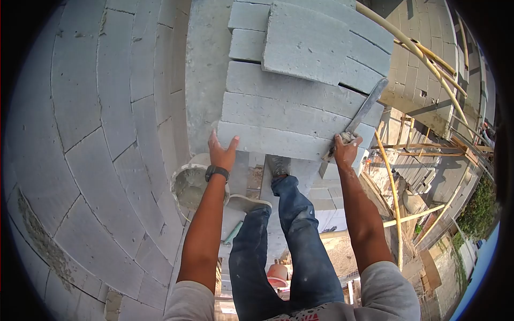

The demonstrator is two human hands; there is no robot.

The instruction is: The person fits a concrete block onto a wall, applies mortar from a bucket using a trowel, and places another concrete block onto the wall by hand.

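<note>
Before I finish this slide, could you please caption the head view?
Left hand at the edge of stacked pale blocks, right hand gripping a long-bladed tool.

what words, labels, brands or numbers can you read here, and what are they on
None can be read in full.
Shirt: red and dark print at its bottom-edge part, cut off and too blurred to read.
Wristwatch: no readable marking.
Blocks: no lettering I can make out.

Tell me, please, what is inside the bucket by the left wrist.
The bucket holds grey, mortar-like material. The left forearm covers part of the inside, and the bottom beneath the material cannot be seen.
</note>
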